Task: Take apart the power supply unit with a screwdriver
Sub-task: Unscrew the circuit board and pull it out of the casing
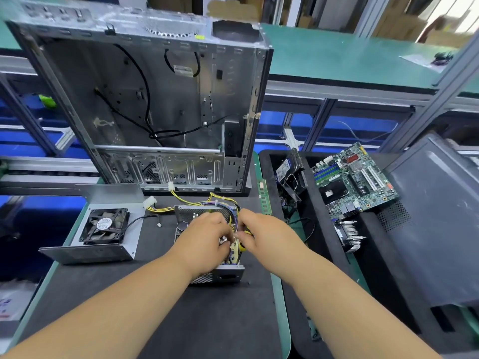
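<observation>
The power supply unit (207, 244) lay opened at frame centre, its fan cover (103, 226) set aside left. The right hand (256, 229) gripped the screwdriver (242, 246); the left hand (207, 234) curled into the internals, its hold indeterminate. Board removal appeared outstanding.

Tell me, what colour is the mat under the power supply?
Black, seen in the head view: the mat under the power supply unit.

My fingers (225, 238) hiding the power supply unit's (223, 274) inside, my right hand (261, 233) covering most of the screwdriver (242, 246), its tip not showing
</observation>
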Tool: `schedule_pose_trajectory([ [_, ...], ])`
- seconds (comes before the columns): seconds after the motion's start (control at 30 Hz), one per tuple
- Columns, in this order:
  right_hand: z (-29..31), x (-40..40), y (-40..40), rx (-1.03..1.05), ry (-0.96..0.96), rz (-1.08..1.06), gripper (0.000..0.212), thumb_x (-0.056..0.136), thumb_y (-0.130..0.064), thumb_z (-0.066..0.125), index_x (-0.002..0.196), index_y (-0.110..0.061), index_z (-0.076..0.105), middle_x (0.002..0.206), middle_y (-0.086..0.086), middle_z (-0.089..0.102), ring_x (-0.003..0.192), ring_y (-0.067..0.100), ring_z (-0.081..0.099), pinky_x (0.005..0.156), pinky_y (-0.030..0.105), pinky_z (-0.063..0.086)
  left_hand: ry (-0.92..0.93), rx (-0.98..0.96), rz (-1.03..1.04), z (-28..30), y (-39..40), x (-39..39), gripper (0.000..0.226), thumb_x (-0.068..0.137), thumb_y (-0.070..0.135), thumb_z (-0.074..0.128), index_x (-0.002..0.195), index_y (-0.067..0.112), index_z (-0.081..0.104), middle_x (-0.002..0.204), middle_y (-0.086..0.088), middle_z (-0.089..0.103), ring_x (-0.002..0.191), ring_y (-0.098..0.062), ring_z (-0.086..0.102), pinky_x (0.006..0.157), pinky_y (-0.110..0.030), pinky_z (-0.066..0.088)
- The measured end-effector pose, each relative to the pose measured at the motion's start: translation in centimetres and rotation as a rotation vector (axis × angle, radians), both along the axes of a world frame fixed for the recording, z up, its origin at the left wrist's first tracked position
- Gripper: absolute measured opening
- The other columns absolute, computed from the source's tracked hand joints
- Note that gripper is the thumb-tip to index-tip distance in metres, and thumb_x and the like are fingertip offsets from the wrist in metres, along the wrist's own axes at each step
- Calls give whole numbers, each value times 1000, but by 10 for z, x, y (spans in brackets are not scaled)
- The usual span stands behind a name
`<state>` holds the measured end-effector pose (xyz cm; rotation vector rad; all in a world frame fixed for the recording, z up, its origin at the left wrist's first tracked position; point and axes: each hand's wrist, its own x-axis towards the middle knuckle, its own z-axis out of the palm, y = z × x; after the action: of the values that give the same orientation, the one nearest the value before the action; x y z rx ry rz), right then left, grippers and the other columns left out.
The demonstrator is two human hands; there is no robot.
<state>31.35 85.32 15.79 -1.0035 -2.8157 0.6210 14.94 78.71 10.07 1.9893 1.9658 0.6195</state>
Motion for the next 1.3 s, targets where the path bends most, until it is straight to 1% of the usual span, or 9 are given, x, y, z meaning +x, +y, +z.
schedule_pose_trajectory([
  [0.13, 2, 3, 3, -69, 21, 17, 10, 99, -27, 54, 97, -20, 47, 87, -3, 56, 80, 23, 48, 70, 40, 44, -10, -8, 9, 3, 0, 1, 14, 87, 21, 61, 95, 21, 72, 94, 9, 51, 99, -18, 45, 88, -29, 36],
  [0.3, 5, 10, 6, -118, 20, 94, 3, 97, -17, 55, 100, -18, 53, 95, -1, 61, 87, 18, 51, 80, 39, 45, 2, -16, 8, 2, -1, 2, 16, 86, 22, 59, 95, 25, 73, 96, 11, 50, 100, -16, 44, 92, -29, 36],
  [0.47, 16, 10, 9, -95, -77, 179, 18, 98, -19, 51, 115, -18, 57, 112, -3, 60, 102, 13, 49, 90, 35, 42, -14, -12, 1, -2, 1, 0, 14, 85, 21, 61, 92, 26, 72, 89, 16, 42, 97, -13, 43, 86, -24, 32],
  [0.6, 18, 0, 4, 225, -200, 159, 39, 102, -52, 37, 106, -18, 56, 97, 0, 63, 92, 25, 54, 74, 37, 39, 17, -13, 1, -4, 3, 0, 6, 84, 22, 59, 85, 23, 65, 88, 14, 42, 94, -15, 42, 85, -29, 38],
  [0.7, 15, -10, 2, 359, -234, 135, 40, 105, -47, 30, 106, -17, 56, 99, 4, 63, 93, 29, 56, 71, 35, 29, -6, -8, 31, -4, 2, 1, 1, 83, 20, 62, 82, 21, 62, 91, 9, 50, 95, -18, 46, 86, -33, 41],
  [0.93, 14, -12, -3, 21, -60, -10, 17, 94, -29, 54, 100, -23, 40, 101, 2, 57, 85, 23, 44, 65, 34, 31, 18, -16, 21, -4, 1, 0, 14, 84, 22, 60, 92, 20, 71, 94, 12, 47, 99, -17, 45, 91, -31, 40],
  [1.03, 13, -9, -5, 27, -58, -43, 12, 93, -28, 51, 100, -18, 49, 102, 1, 55, 92, 24, 50, 68, 35, 37, 13, -10, 21, -3, 1, 1, 12, 84, 21, 59, 88, 22, 71, 91, 13, 45, 96, -16, 44, 88, -29, 39],
  [1.2, 12, -8, -4, 142, -140, -55, 38, 100, -52, 41, 101, -17, 55, 93, 2, 62, 90, 27, 56, 71, 36, 46, -1, 20, 44, -2, -2, 3, 9, 84, 18, 61, 90, 16, 67, 96, 5, 54, 98, -19, 47, 89, -32, 40],
  [1.3, 14, -11, -2, 101, -116, -55, 28, 99, -43, 47, 103, -16, 53, 95, 3, 63, 84, 25, 51, 67, 35, 42, 46, 14, 11, -2, -2, 2, 12, 85, 20, 60, 93, 18, 70, 98, 6, 54, 100, -18, 46, 90, -29, 37],
])
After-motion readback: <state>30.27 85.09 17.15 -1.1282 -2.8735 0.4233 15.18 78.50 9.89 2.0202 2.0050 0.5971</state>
